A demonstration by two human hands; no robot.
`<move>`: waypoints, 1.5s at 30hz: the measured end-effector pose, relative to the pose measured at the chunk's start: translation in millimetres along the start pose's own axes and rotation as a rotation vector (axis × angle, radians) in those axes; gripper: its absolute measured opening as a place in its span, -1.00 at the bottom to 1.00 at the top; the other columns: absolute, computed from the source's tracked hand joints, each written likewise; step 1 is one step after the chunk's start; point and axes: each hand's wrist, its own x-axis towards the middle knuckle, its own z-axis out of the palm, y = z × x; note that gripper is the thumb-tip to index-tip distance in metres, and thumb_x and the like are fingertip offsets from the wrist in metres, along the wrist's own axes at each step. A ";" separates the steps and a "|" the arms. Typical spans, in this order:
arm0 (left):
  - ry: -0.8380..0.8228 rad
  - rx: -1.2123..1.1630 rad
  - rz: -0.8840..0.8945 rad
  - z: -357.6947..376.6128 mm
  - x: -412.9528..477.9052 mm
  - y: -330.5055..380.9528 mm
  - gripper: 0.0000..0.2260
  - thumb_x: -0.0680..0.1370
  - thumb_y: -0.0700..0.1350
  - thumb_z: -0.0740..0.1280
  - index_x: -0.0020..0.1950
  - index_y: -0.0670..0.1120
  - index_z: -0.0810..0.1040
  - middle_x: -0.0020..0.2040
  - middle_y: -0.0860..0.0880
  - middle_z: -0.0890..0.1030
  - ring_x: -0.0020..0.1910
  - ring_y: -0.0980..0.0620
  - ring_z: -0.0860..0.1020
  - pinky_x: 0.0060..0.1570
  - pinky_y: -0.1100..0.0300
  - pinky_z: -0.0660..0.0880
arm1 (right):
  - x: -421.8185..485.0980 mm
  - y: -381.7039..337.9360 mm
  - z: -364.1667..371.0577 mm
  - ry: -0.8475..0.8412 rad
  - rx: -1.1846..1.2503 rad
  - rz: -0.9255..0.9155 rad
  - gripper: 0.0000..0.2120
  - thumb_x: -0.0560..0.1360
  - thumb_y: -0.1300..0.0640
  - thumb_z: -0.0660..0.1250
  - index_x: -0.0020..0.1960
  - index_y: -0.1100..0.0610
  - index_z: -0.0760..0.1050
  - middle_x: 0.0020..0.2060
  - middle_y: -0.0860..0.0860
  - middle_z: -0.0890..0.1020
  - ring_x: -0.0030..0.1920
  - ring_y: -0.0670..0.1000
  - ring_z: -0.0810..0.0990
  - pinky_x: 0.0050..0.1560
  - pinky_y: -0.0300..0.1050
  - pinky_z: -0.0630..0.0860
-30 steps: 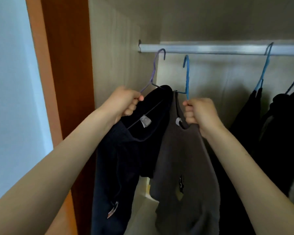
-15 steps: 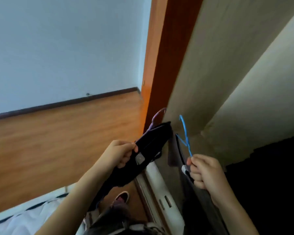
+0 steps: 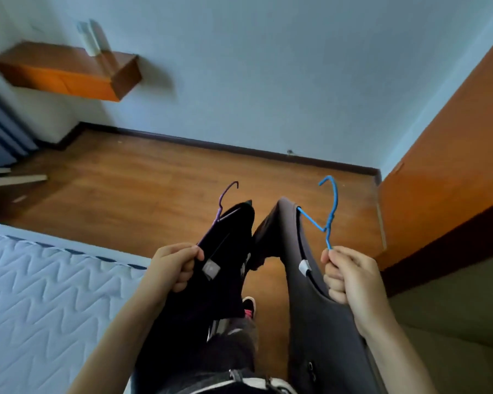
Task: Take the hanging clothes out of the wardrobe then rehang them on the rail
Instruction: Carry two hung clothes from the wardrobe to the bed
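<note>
Two garments carried clear of the wardrobe, seen from the head camera. Lower centre: the left hand (image 3: 172, 270) grips the shoulder of the purple hanger (image 3: 220, 206) through the collar of the dark garment (image 3: 225, 265). The right hand (image 3: 349, 277) is clamped on the lower stem of the blue hanger (image 3: 310, 219), which bears the grey garment (image 3: 305, 322). The hands are held apart, and the two garments hang side by side, close at the upper shoulders. Both hooks point up and away from the person, free of any support; the rail is not in view. Lower left: a quilted mattress (image 3: 40, 294). Middle: wooden floor (image 3: 154, 172). Right edge: the orange wardrobe door (image 3: 439, 166). Upper left, farthest: a wall shelf (image 3: 69, 75).

The step in hand appears to be transfer away from the wardrobe. To do it well, the hangers should probably be kept separated so the hooks do not catch one another. Each should be held level so the collars do not slide off the hanger arms, and high enough that the hems stay off the floor. If the garments are set down, the mattress looks the nearest surface; hooks laid in one direction would ease rehanging.
</note>
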 end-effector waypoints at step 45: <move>1.355 -0.610 -0.193 -117.0 572.2 235.8 -0.66 0.60 -0.26 0.23 -0.37 -0.12 0.55 -0.49 0.00 0.21 -0.60 0.12 0.13 -0.54 0.43 0.04 | 908.0 -179.9 556.3 -1.193 -0.611 0.002 -0.73 0.57 0.31 0.19 -0.29 0.38 0.35 -0.55 -0.01 0.23 -0.58 -0.09 0.14 -0.50 -0.34 0.09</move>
